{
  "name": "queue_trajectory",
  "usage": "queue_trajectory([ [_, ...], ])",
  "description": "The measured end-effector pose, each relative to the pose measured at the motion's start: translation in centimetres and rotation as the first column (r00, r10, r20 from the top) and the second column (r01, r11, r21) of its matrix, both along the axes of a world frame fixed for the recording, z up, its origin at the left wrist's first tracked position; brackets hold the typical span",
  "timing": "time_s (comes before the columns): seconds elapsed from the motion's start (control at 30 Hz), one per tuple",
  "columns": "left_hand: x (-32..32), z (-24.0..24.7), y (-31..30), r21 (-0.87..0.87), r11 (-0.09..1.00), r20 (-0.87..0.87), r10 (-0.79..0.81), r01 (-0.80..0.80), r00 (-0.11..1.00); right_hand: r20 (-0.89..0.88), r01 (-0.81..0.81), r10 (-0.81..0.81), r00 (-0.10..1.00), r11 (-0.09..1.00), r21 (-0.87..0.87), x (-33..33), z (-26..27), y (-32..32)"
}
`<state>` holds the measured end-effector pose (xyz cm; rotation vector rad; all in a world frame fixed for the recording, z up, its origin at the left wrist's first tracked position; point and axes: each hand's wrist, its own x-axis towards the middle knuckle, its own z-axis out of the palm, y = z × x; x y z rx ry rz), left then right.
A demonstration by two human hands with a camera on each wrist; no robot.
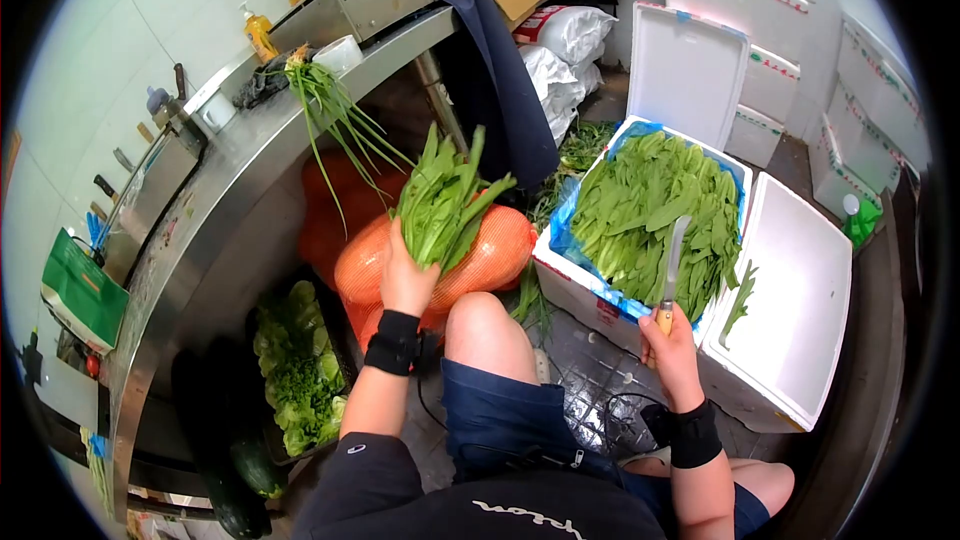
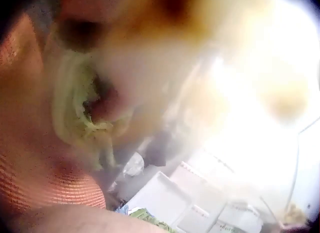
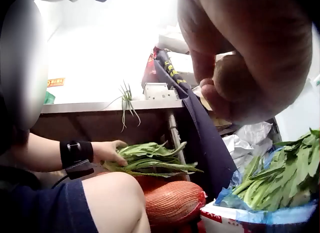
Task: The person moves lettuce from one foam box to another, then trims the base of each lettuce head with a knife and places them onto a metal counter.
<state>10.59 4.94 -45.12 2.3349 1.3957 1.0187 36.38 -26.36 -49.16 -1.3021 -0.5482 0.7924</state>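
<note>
Green leafy stalks fill the left hand [image 1: 407,278], whose fingers curl round the lower end of the bunch [image 1: 445,202]. Leaf tips point up and away from the wrist, above an orange net sack [image 1: 495,250]; whether leaves and net touch I cannot tell. The right hand [image 1: 672,348] grips the wooden handle of a knife [image 1: 674,270], held just outside the near edge of a white foam box [image 1: 572,292], close to its near right corner. The blade points up and away over the box, its tip slightly curved. More of the same greens [image 1: 640,185] are heaped in this box, reaching its rim, with blue plastic [image 1: 562,232] lining the edges.

A second foam box [image 1: 800,315] stands just beside its right edge, and one loose leaf [image 1: 738,308] lies along that box's left rim. Behind the filled box a white foam lid [image 1: 688,70] stands upright.

On the steel counter [image 1: 238,165], spring onions [image 1: 338,110] hang over the front edge, near the end by the dark cloth [image 1: 510,90]. Below it, a crate of lettuce [image 1: 300,370] sits beside dark green gourds [image 1: 235,460]. The left wrist view is mostly blurred, showing pale stems and part of the net.
</note>
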Motion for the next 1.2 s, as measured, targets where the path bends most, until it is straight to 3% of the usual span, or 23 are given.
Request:
queue_trajectory([
  [0.1,1.0,3.1,-3.9,0.111,0.992,-0.097,-0.042,0.053,0.994,-0.183,0.002,0.005,0.983,0.999,0.039,-2.2,2.2,2.4],
  [0.2,3.9,4.6,-7.0,0.049,0.95,0.153,-0.312,0.308,0.938,-0.272,-0.05,0.104,0.957,0.979,0.196,-5.1,4.0,6.4],
  [0.27,6.6,5.4,-10.6,-0.005,0.901,0.181,-0.425,0.433,0.887,-0.441,0.052,0.112,0.89,0.938,0.343,-6.4,3.1,9.0],
  [0.37,9.3,3.0,-14.0,0.004,0.747,0.179,-0.655,0.665,0.734,-0.425,0.169,0.079,0.901,0.841,0.515,-5.6,5.0,9.3],
  [0.47,10.7,2.5,-15.5,-0.065,0.631,0.214,-0.748,0.773,0.628,-0.355,0.207,-0.049,0.933,0.883,0.421,-3.0,4.1,6.9],
  [0.5,11.2,2.7,-15.3,-0.095,0.648,0.243,-0.721,0.756,0.649,-0.354,0.227,-0.073,0.932,0.88,0.417,-2.4,3.5,6.2],
  [0.57,12.5,3.2,-15.3,-0.13,0.697,0.317,-0.645,0.705,0.696,-0.125,0.258,-0.229,0.965,0.901,0.348,-1.7,2.4,4.8],
  [0.6,13.5,3.6,-15.2,-0.012,0.741,0.326,-0.632,0.672,0.703,-0.124,0.267,-0.238,0.963,0.901,0.341,-1.7,2.3,4.2],
  [0.77,16.3,3.2,-15.0,0.012,0.749,0.305,-0.633,0.662,0.711,-0.002,0.356,-0.367,0.93,0.9,0.253,-1.6,0.9,3.3],
  [0.8,16.5,2.8,-15.1,0.014,0.742,0.299,-0.642,0.67,0.706,-0.007,0.366,-0.377,0.926,0.895,0.257,-1.7,0.7,3.3],
  [0.87,17.1,1.8,-15.2,0.053,0.721,0.381,-0.654,0.691,0.653,-0.191,0.443,-0.402,0.896,0.84,0.312,-1.8,0.3,3.4],
  [0.93,17.6,2.1,-15.9,0.065,0.717,0.417,-0.651,0.694,0.634,-0.208,0.457,-0.409,0.888,0.836,0.306,-1.5,-0.2,3.3],
  [1.0,18.1,2.7,-16.7,-0.073,0.738,0.584,-0.514,0.671,0.628,-0.226,0.466,-0.413,0.882,0.833,0.299,-1.6,-0.4,3.0],
  [1.07,18.9,2.0,-15.9,-0.058,0.741,0.534,-0.543,0.669,0.648,-0.187,0.483,-0.447,0.875,0.837,0.257,-1.5,-0.4,2.9],
  [1.13,19.1,1.8,-15.5,-0.037,0.723,0.253,-0.661,0.69,0.706,-0.143,0.475,-0.453,0.88,0.844,0.25,-1.4,-0.5,2.8],
  [1.2,19.2,1.6,-15.7,-0.025,0.73,0.268,-0.653,0.683,0.708,-0.124,0.468,-0.451,0.884,0.845,0.261,-1.4,-0.5,2.9],
])
